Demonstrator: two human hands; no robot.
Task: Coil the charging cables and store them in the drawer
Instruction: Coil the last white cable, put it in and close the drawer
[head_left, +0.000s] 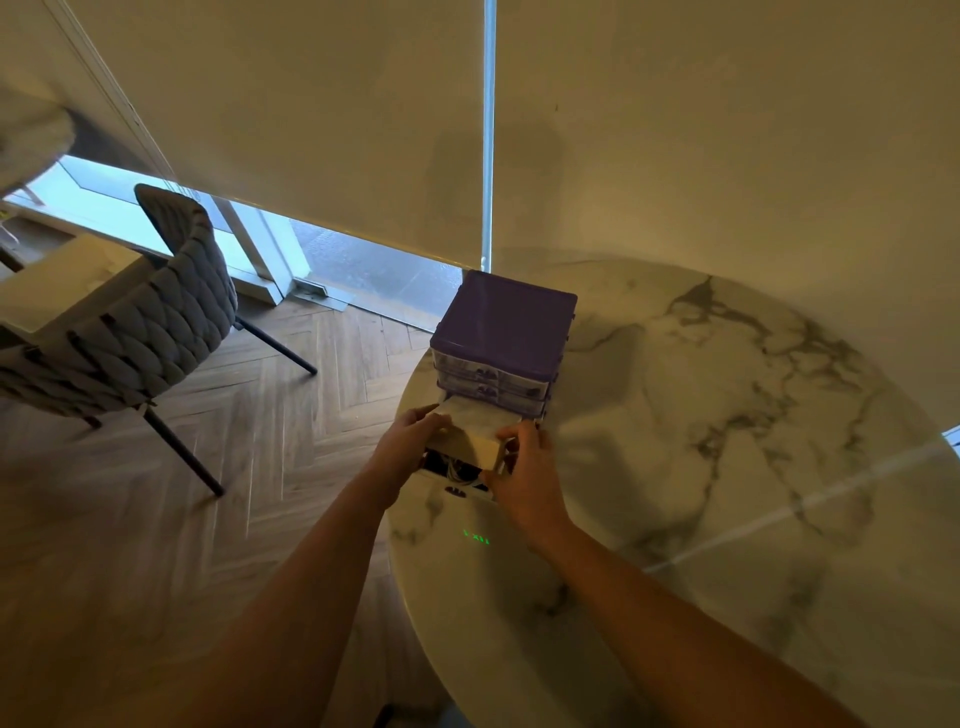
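Marble table (727, 467) carries purple drawer unit (501, 332) at its left edge; bottom drawer (467, 470) pulled out toward the person, long axis front-to-back; left hand (410, 441) and right hand (524, 462) both grip a pale box (475, 441) directly above it, equally near; white cables (457, 470) lie inside, mostly hidden, coiling unclear.

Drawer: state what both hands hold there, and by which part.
Both hands grip a pale box over the open bottom drawer: left hand on its left end, right hand on its right end.
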